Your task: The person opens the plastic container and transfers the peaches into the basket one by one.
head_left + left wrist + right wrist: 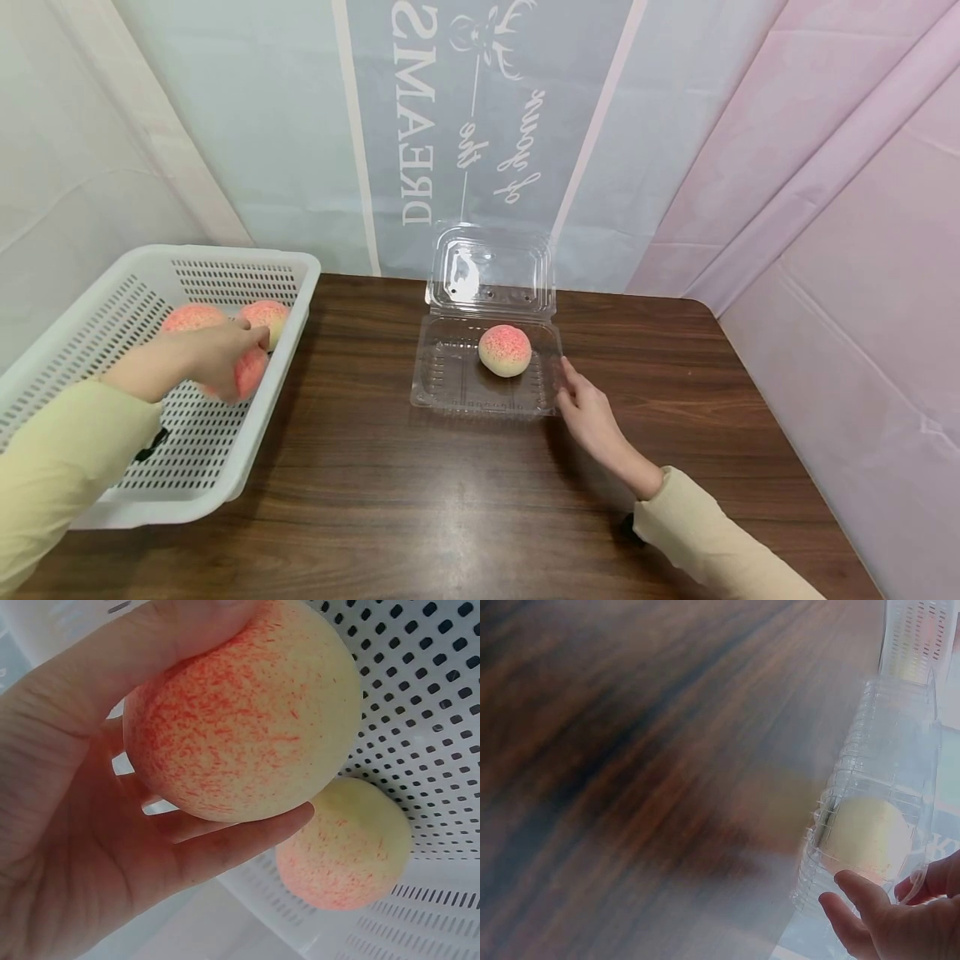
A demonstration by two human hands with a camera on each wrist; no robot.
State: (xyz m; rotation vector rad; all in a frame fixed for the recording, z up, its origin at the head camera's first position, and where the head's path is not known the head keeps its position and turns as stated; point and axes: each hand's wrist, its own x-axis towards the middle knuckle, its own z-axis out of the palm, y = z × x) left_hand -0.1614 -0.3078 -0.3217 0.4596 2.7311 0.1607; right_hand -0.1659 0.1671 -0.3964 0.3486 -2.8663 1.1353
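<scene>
My left hand [210, 354] is inside the white basket and grips a pink and cream peach [247, 720], thumb on one side and fingers round the other. Two more peaches lie in the basket, one [192, 317] to the left and one [272, 315] beyond the hand. In the middle of the table a clear plastic clamshell box [450, 392] stands with its lid [491, 258] raised at the back. A single peach [505, 351] sits inside its base. My right hand [592, 417] pinches the box's right rim between thumb and fingers, with other fingertips against the side wall [810, 877].
The white perforated basket [258, 433] takes up the left of the dark wooden table [390, 517]. Behind the table hangs a pale curtain [300, 125] with printed lettering, close to the raised lid. Pinkish cloth [862, 333] borders the right side.
</scene>
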